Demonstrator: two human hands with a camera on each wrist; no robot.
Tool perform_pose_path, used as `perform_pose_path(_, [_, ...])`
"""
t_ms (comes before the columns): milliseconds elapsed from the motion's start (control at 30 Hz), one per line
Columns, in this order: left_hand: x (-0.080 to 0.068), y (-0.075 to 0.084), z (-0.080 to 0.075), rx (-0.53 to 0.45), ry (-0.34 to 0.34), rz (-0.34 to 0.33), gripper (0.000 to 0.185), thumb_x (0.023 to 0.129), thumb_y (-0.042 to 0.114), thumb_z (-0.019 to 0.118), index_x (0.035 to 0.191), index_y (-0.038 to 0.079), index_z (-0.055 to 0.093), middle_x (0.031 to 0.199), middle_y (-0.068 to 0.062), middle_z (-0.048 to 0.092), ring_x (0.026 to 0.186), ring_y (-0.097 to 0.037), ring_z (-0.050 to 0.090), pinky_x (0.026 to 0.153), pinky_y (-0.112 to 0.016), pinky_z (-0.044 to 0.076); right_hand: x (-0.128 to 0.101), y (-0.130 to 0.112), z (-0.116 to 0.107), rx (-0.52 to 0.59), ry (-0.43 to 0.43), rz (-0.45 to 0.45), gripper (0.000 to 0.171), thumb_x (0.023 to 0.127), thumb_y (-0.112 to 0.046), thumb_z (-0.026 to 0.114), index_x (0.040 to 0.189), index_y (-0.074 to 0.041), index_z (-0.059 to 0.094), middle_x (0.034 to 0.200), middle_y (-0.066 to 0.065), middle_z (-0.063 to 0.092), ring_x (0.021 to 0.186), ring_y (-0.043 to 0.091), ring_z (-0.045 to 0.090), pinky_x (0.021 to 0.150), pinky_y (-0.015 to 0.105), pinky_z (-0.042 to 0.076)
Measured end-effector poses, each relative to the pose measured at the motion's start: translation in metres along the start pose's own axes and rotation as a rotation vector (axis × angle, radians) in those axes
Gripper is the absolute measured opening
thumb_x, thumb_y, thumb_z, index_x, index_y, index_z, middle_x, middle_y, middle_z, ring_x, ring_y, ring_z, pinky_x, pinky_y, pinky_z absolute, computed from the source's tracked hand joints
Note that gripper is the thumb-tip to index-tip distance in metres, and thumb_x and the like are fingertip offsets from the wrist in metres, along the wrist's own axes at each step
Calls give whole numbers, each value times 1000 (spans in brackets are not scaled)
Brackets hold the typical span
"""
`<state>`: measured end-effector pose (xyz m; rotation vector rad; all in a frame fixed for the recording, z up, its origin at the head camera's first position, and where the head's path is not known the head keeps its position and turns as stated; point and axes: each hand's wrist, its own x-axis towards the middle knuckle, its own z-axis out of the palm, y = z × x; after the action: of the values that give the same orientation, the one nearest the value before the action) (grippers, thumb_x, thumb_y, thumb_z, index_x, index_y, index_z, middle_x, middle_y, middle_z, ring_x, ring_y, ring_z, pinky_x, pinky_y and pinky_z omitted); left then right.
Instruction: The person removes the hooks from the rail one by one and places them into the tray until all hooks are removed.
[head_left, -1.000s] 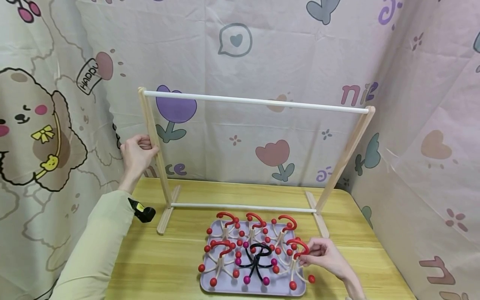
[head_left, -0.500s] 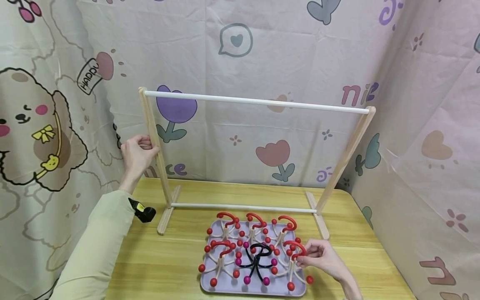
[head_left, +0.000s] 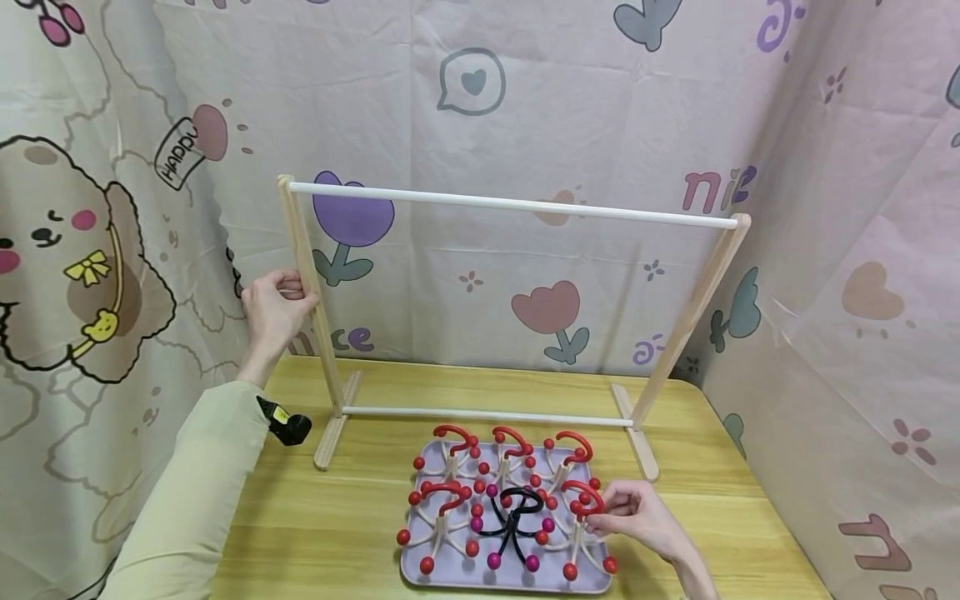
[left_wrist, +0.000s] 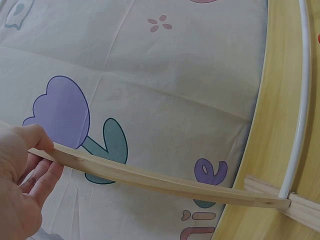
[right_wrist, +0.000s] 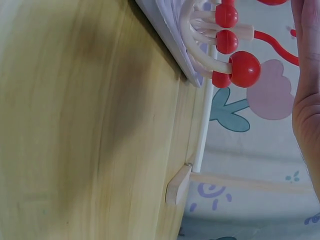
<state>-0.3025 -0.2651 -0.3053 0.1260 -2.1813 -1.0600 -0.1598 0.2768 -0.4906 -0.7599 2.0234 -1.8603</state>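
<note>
Wooden rack (head_left: 517, 317) standing on yellow table (head_left: 360, 517), white top rail spanning its uprights. Left hand (head_left: 273, 310) gripping rack's left upright, fingers curling round wood. Lilac tray (head_left: 408, 567) lying just in front of rack's base, holding red-hooked hangers plus one black hanger (head_left: 513, 515). Right hand (head_left: 637, 517) pinching red hook of hanger (head_left: 583, 525) sitting at tray's right end, nearest rack's right foot.

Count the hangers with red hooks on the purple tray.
5. Three in the back row: left, middle, right. Two in front: left, and right, held by the right hand. The black one is excluded.
</note>
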Motion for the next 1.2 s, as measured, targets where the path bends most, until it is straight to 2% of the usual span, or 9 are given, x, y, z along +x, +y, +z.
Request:
perform_pose_path(100, [-1, -2, 0, -6, -24, 5, 28, 83, 7, 67, 108, -3, 73, 102, -26, 75, 64, 20, 44, 101, -38, 45, 0, 2, 0, -14, 4, -8, 18, 89, 7, 65, 92, 20, 53, 92, 5, 79, 83, 14, 77, 70, 46, 61])
perform_pose_path(333, [-7, -17, -1, -3, -124, -13, 29, 84, 7, 67, 109, -7, 69, 106, -31, 71, 72, 15, 43, 116, -47, 27, -2, 1, 1, -75, 15, 28, 18, 89, 3, 67, 90, 17, 56, 89, 1, 78, 79, 11, 75, 69, 38, 63])
perform_pose_path(467, [-8, -20, -1, -26, -130, 30, 29, 84, 6, 67, 108, -9, 69, 104, -34, 71, 66, 19, 44, 117, -49, 22, -4, 1, 0, -101, 20, 47, 17, 90, 1, 67, 93, 16, 58, 89, -2, 78, 79, 10, 75, 69, 39, 63])
perform_pose_path(667, [-8, -19, -2, -27, -118, 22, 31, 84, 7, 68, 110, -8, 69, 105, -32, 71, 68, 19, 44, 116, -48, 24, -4, 1, 0, -90, 18, 54, 20, 89, 2, 66, 96, 18, 56, 90, -4, 78, 80, 11, 75, 70, 37, 63])
perform_pose_path(833, [-6, -21, -1, -51, -102, 59, 33, 85, 9, 69, 113, -8, 68, 105, -32, 71, 64, 25, 45, 112, -47, 26, -3, 0, 0, -116, 34, 51, 25, 88, 2, 68, 102, 20, 57, 91, -8, 76, 80, 7, 73, 70, 31, 62])
perform_pose_path(967, [-9, -24, -3, -68, -125, 57, 36, 86, 10, 71, 117, -8, 66, 109, -32, 71, 64, 28, 48, 113, -49, 24, -6, 0, -5, -105, 25, 17, 28, 87, 4, 68, 110, 19, 58, 94, -10, 73, 80, 5, 72, 68, 32, 62])
perform_pose_path(1033, [-11, -26, -5, -60, -139, 45, 39, 87, 13, 72, 120, -7, 65, 111, -31, 71, 65, 27, 48, 113, -46, 28, -6, 1, -8, -79, 14, -21, 26, 88, 7, 66, 113, 14, 62, 95, -9, 72, 79, 4, 71, 66, 34, 62])
perform_pose_path(1100, [-15, -28, -7, -41, -150, 36, 40, 88, 16, 73, 121, -5, 65, 114, -29, 72, 69, 25, 50, 107, -30, 39, -6, 2, -12, -47, 14, -68, 26, 90, 10, 62, 116, 8, 64, 96, -9, 72, 79, 4, 71, 65, 34, 62])
perform_pose_path(1200, [-22, -32, -6, -21, -150, 42, 41, 90, 20, 74, 122, -4, 66, 116, -27, 72, 78, 9, 65, 78, -8, 48, -4, 2, -16, -31, 62, -133, 31, 92, 12, 57, 119, 0, 66, 97, -8, 73, 79, 4, 72, 66, 32, 62])
